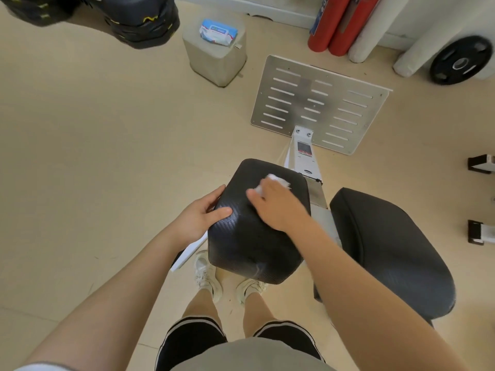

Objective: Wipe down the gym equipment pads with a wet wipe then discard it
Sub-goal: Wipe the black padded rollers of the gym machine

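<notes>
A black textured pad [249, 236] of a gym machine stands in front of me at centre. My right hand [278, 203] lies on the pad's top and presses a crumpled white wet wipe [278, 181] against it; the wipe shows at my fingertips. My left hand [199, 214] grips the pad's left edge, thumb on top and fingers round the side. A second, larger black seat pad [388, 250] sits to the right, untouched.
A pack of wet wipes [218, 32] lies on a grey bin [214, 57] at the back. A slotted metal footplate [318, 103] stands beyond the pad. Red and white rolls [340, 22], a weight plate [458, 64] and a black bag [107, 14] line the far edge.
</notes>
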A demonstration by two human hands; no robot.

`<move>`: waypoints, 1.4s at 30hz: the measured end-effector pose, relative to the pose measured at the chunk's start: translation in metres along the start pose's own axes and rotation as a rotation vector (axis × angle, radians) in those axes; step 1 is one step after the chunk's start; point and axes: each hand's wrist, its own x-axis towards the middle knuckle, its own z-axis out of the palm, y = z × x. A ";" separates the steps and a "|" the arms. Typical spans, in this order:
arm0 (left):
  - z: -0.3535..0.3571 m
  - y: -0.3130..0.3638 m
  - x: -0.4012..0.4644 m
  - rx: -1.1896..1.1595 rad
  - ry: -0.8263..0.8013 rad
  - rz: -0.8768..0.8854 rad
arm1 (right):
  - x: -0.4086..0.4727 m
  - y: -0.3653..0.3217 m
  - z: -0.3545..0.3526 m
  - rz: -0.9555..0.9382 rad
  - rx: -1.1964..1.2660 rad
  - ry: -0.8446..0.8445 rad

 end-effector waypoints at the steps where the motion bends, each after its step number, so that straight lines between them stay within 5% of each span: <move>1: 0.000 0.000 0.000 -0.002 0.010 -0.006 | 0.005 -0.016 0.001 -0.036 0.019 -0.041; 4: -0.004 -0.002 0.002 0.091 -0.008 0.011 | 0.010 -0.041 0.006 -0.139 0.174 -0.079; 8: -0.007 0.007 0.002 0.116 -0.049 0.008 | -0.003 -0.032 0.002 -0.307 -0.243 -0.004; 11: -0.008 0.005 0.002 0.156 -0.098 0.006 | -0.026 0.001 0.005 -0.115 -0.198 0.144; 17: -0.014 0.002 0.002 0.236 -0.173 0.020 | -0.027 -0.022 -0.001 0.251 -0.250 0.040; 21: -0.024 0.002 -0.001 0.327 -0.244 0.011 | -0.001 -0.090 0.006 0.133 -0.158 0.014; 26: -0.029 0.001 -0.003 0.297 -0.214 0.055 | -0.024 -0.070 0.008 0.169 -0.120 0.090; 33: -0.030 0.003 -0.001 0.392 -0.248 0.060 | -0.060 -0.036 0.002 0.471 -0.218 0.209; 37: -0.027 0.002 -0.001 0.373 -0.242 0.088 | -0.026 -0.094 0.017 0.217 -0.194 0.176; 42: -0.026 0.000 -0.002 0.358 -0.235 0.101 | -0.028 -0.097 0.024 0.260 0.003 0.247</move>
